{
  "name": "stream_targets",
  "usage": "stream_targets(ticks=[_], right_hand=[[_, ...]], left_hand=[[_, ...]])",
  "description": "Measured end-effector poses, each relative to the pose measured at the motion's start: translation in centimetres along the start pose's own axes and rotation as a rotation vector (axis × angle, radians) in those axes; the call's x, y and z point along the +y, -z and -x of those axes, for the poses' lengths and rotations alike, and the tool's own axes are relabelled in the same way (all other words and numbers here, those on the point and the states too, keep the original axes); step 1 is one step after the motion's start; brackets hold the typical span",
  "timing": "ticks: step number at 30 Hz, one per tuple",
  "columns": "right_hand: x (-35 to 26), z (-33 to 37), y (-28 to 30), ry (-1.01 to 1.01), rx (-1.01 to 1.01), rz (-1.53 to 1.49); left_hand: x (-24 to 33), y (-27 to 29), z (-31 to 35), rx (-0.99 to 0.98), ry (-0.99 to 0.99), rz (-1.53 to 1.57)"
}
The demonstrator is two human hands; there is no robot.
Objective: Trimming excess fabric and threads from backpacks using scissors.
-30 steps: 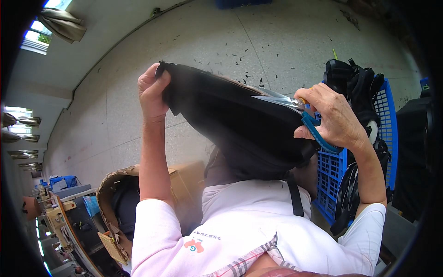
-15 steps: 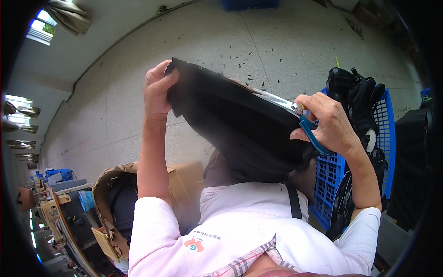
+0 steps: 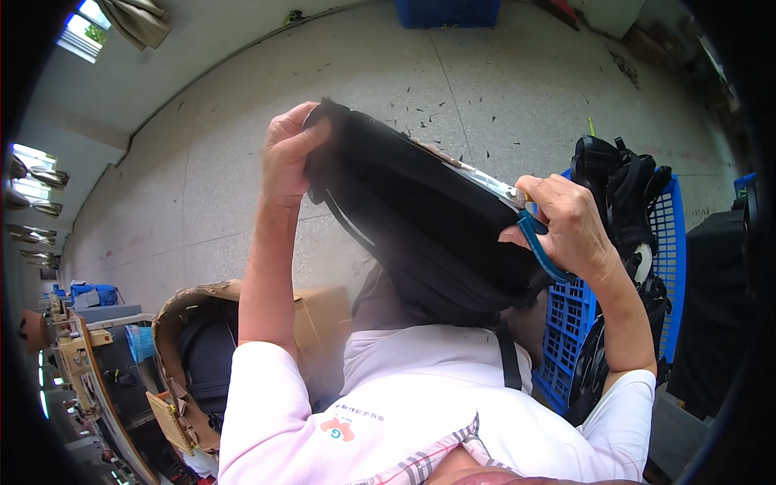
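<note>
A large black fabric piece, perhaps a bag, lies across my lap and is stretched up to the left. My left hand pinches its far left corner, fingers closed round the cloth. In my right hand is a pair of scissors with a blue handle and bright blades. The blades point up and left along the fabric's far edge, where a thin pale brownish strip shows. Whether the blades are parted is hard to tell. A black strap hangs over my white shirt.
On the right stands a blue plastic crate heaped with black bags. An open cardboard box with black items inside is at my left. Small dark scraps are scattered on the grey floor. Another blue crate stands far ahead.
My left hand and the held fabric corner have shifted slightly right. The scissors have moved a little left and down along the edge with my right hand.
</note>
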State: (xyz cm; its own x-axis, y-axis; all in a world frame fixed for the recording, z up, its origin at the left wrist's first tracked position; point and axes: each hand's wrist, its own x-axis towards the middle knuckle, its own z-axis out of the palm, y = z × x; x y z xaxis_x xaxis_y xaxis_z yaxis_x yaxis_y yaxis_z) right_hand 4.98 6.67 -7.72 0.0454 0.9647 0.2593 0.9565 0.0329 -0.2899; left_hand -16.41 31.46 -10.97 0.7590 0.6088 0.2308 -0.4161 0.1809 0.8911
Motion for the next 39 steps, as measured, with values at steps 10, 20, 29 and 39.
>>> stream_targets(ticks=[10, 20, 29, 39], right_hand=[[-0.8, -0.8, 0.1, -0.018, -0.021, -0.024], [-1.4, -1.4, 0.5, -0.010, 0.001, -0.048], [-0.8, -1.1, -0.8, -0.021, -0.003, -0.058], [-2.2, -2.9, 0.3, -0.041, -0.041, -0.120]], left_hand=[[0.2, -1.0, 0.0, 0.019, 0.001, -0.003], [0.2, -1.3, 0.0, 0.022, -0.012, -0.038], [0.0, -1.3, 0.2, 0.023, -0.001, -0.068], [0.3, -2.0, 0.2, 0.022, -0.010, -0.108]])
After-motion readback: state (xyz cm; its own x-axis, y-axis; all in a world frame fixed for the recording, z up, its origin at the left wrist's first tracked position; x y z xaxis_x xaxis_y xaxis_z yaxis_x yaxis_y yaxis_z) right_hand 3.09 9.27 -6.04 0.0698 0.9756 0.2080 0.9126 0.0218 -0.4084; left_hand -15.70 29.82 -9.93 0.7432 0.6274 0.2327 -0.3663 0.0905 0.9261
